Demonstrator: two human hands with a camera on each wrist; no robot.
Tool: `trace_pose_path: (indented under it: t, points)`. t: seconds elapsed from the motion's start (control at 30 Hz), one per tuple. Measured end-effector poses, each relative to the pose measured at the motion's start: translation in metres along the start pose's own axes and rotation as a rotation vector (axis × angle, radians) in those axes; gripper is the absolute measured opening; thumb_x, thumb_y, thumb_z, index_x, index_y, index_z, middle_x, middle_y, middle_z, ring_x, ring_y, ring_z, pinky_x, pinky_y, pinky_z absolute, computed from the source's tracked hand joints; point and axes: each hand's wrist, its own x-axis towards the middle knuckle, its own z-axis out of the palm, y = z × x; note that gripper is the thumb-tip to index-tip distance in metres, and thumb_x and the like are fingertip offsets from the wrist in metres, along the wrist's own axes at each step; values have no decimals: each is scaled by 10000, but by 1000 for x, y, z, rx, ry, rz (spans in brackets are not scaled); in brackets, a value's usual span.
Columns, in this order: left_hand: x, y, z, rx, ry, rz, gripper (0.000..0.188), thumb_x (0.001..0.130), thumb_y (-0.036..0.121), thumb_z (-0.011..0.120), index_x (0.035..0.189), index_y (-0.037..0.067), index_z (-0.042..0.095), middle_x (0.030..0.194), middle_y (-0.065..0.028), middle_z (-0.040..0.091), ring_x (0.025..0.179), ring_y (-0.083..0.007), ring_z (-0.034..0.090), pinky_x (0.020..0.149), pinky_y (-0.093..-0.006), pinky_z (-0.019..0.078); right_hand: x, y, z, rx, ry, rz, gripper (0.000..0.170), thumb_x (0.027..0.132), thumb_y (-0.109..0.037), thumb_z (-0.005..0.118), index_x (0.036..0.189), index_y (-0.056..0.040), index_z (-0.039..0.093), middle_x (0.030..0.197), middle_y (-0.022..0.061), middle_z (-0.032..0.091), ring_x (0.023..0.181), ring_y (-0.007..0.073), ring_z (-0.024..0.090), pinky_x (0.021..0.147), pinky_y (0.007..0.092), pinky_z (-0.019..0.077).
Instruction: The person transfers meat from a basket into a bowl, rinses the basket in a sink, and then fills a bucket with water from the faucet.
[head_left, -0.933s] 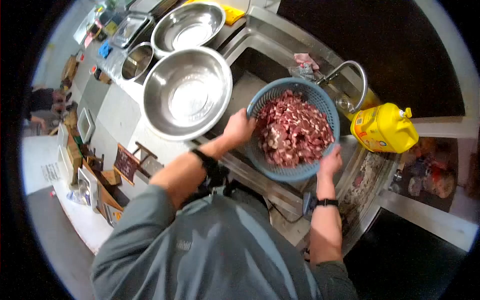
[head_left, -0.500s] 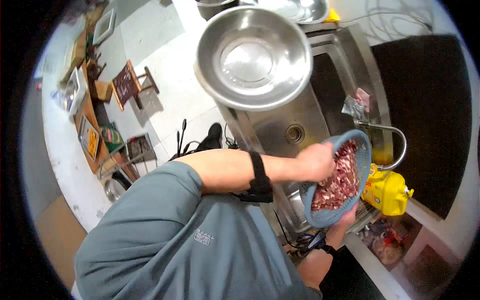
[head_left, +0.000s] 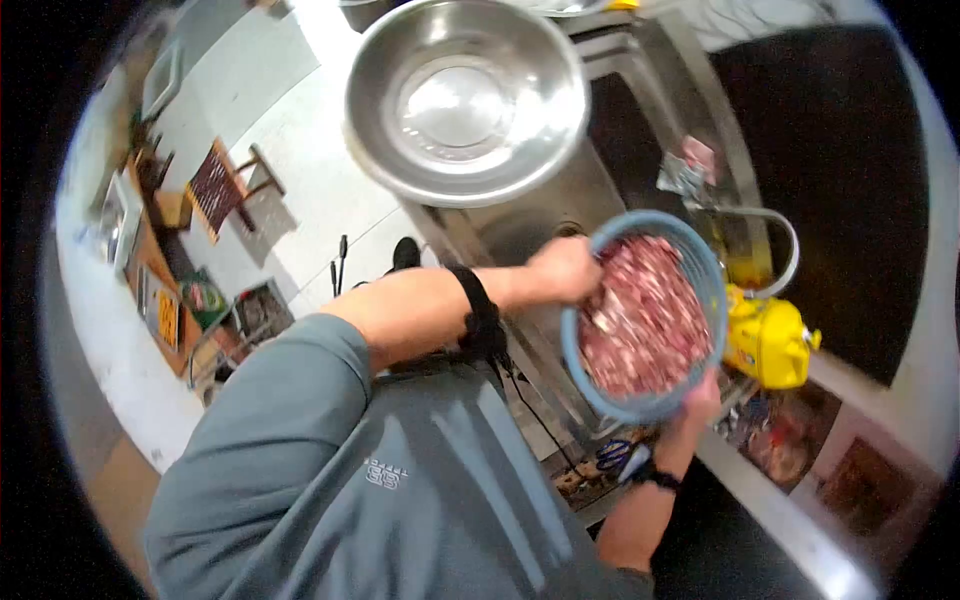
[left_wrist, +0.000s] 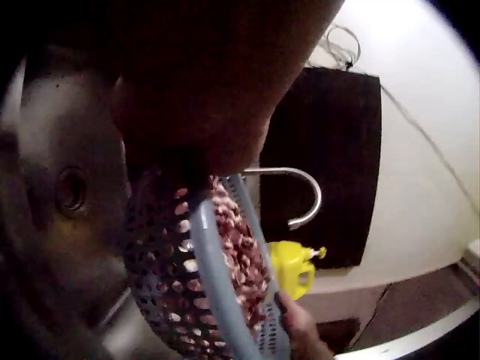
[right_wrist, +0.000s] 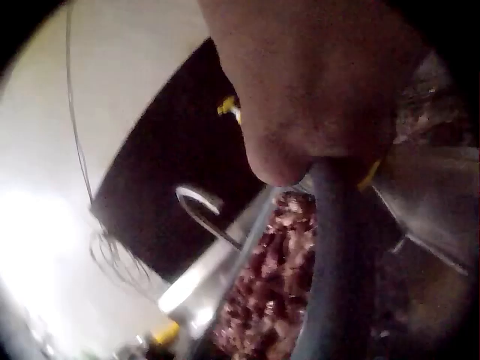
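Note:
A blue plastic colander (head_left: 574, 350), heaped with chopped raw red meat (head_left: 645, 318), is held over the sink (head_left: 545, 215) in the head view. My left hand (head_left: 566, 270) grips its rim on the left side, and my right hand (head_left: 703, 396) grips the lower right side. In the left wrist view, meat shows through the holes of the colander's wall (left_wrist: 169, 277). The right wrist view has the right hand (right_wrist: 315, 112) with its thumb over the rim, beside the meat (right_wrist: 270, 292). The fingers beneath the rim are hidden.
A large steel bowl (head_left: 375, 125) stands left of the sink. Past the colander are a curved faucet (head_left: 795, 245) and a yellow jug (head_left: 770, 345). A pink and silver wrapper (head_left: 685, 168) lies on the sink's back ledge. A small folding chair (head_left: 215, 190) stands on the floor.
Both hands have carried the colander across the sink toward the faucet and jug side. It tipped steeply half a second ago and now faces more upward. The head view has swung too.

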Motion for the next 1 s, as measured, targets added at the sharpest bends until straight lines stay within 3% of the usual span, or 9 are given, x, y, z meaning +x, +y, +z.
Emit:
trace_pose_path:
  t: [0.03, 0.07, 0.17, 0.27, 0.3, 0.37, 0.5, 0.63, 1.0]
  points:
    - [16, -20, 10, 104, 58, 44, 321, 802, 221, 540, 999, -24, 605, 924, -249, 649, 901, -374, 643, 819, -441, 510, 4, 13, 2, -534, 64, -214, 427, 953, -338, 505, 1057, 69, 585, 900, 96, 653, 781, 248, 629, 736, 401, 500]
    - [12, -19, 5, 76, 76, 22, 335, 807, 226, 534, 1008, -34, 597, 922, -258, 645, 912, -382, 636, 834, -442, 501, 1, 6, -4, -534, 98, -207, 427, 953, -338, 505, 1057, 69, 585, 900, 96, 653, 781, 248, 629, 736, 401, 500]
    - [3, -14, -12, 138, 209, 183, 335, 816, 226, 523, 974, -63, 583, 944, -295, 621, 951, -410, 604, 855, -450, 475, -6, -29, 24, -313, 270, 103, 359, 952, -275, 502, 774, 29, 570, 647, 84, 549, 574, 219, 525, 562, 375, 432]
    - [11, -27, -17, 156, 185, 213, 354, 806, 245, 527, 965, -65, 586, 907, -303, 616, 934, -418, 605, 854, -457, 465, -43, -65, 32, 556, 257, 31, 398, 902, -299, 583, 722, 55, 553, 635, 143, 538, 562, 248, 475, 573, 418, 385]
    - [16, -22, -22, 167, 167, 227, 354, 806, 245, 527, 965, -65, 586, 907, -303, 616, 934, -418, 605, 854, -457, 465, -40, -74, 46, 561, 282, 37, 398, 902, -299, 583, 722, 55, 553, 635, 143, 538, 562, 248, 475, 573, 418, 385]
    - [26, -11, -27, 239, 146, 80, 390, 792, 249, 528, 971, -91, 593, 935, -288, 632, 957, -399, 618, 886, -434, 471, -38, -81, 57, -197, 334, 0, 435, 893, -330, 589, 731, 72, 553, 669, 153, 561, 607, 256, 500, 610, 431, 398]
    - [35, -16, -39, 334, 249, 103, 387, 799, 232, 519, 992, -91, 610, 964, -302, 627, 968, -389, 623, 892, -427, 476, -13, -50, 72, -67, 363, -18, 420, 894, -317, 586, 750, 76, 556, 660, 125, 549, 608, 242, 488, 605, 410, 397]
    - [2, -5, -44, 191, 212, 139, 381, 798, 226, 542, 957, -119, 581, 877, -313, 623, 915, -417, 624, 842, -463, 477, -29, -36, 58, 563, 212, 161, 339, 887, -302, 604, 789, 22, 587, 631, 40, 498, 549, 171, 435, 514, 370, 356]
    - [3, -8, -43, 192, 231, 164, 330, 785, 217, 531, 927, -73, 596, 932, -312, 621, 938, -423, 610, 860, -462, 475, -20, -16, 76, 203, 104, 196, 274, 900, -197, 588, 911, 76, 613, 888, 127, 640, 808, 232, 620, 698, 379, 500]
